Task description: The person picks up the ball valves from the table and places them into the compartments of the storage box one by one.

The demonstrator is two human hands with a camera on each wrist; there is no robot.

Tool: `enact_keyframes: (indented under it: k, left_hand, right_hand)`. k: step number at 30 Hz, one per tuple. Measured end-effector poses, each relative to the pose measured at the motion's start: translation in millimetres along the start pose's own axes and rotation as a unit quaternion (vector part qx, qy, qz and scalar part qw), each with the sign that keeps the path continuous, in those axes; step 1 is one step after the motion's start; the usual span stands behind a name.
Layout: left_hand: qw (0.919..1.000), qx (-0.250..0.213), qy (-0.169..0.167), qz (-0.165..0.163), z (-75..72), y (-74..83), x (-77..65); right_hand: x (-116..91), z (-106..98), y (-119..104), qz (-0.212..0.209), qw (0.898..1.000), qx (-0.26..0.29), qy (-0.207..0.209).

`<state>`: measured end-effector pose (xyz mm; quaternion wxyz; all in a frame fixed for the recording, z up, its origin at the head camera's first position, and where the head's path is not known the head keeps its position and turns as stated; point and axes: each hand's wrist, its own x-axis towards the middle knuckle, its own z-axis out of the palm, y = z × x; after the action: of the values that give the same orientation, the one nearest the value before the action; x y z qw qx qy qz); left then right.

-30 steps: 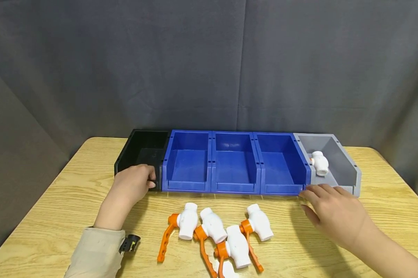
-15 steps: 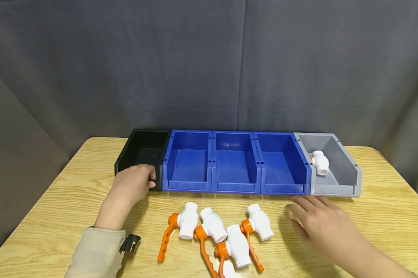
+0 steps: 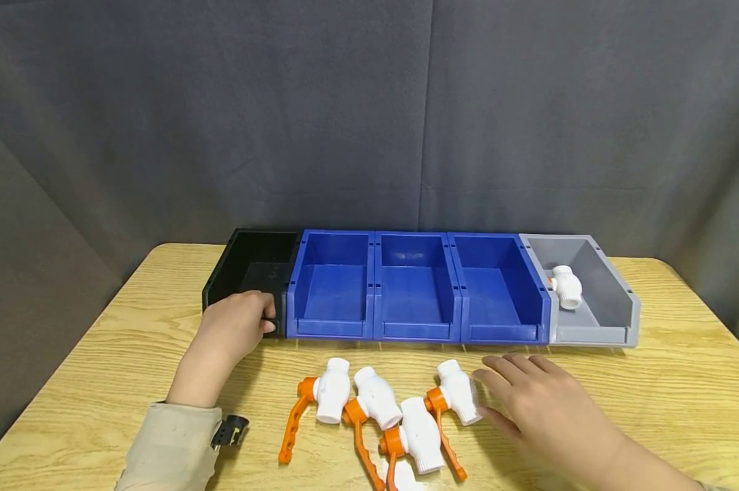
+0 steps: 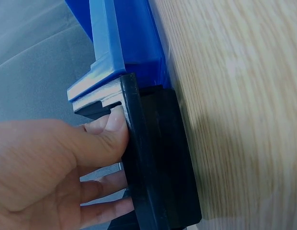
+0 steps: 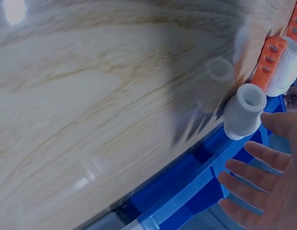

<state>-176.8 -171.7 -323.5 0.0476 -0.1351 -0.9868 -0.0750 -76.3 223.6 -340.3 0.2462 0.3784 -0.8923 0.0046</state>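
Wood tbl [image 3: 99, 382] w/ 5 bins [image 3: 416, 332] in row, wht/orng valves [image 3: 334, 392].

Wooden table [image 3: 129, 327]: light yellow, streaked grain, 2 rounded far corners | grey curtain [image 3: 320, 123]: behind table, 1 vertical seam

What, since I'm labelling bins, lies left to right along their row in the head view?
Black rectangular plastic bin, first blue rectangular plastic bin, second blue bin, third blue bin, grey rectangular plastic bin with a bulbous white-and-orange plastic valve inside.
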Motion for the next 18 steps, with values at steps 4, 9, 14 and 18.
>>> enact_keyframes:
  k: [4,9,14,18]
  left_hand:
    - [1.0,0.001,-0.002,-0.003,-1.1,0.5,-0.5]
    - [1.0,-0.001,-0.001,-0.001,-1.6,0.0,-0.8]
    - [1.0,-0.003,0.003,0.001,-1.4,-0.7,-1.1]
    - [1.0,-0.001,0.006,0.004,-0.5,-0.4,-0.7]
  right_hand:
    - [4,0,-4,-0.01,1.0,0.004,-0.005]
    - [10,-1,-8,-0.009,1.0,0.01,-0.019]
    - [14,0,-12,-0.012,0.999,0.013,-0.028]
    - [16,1,-14,-0.021,0.999,0.012,-0.043]
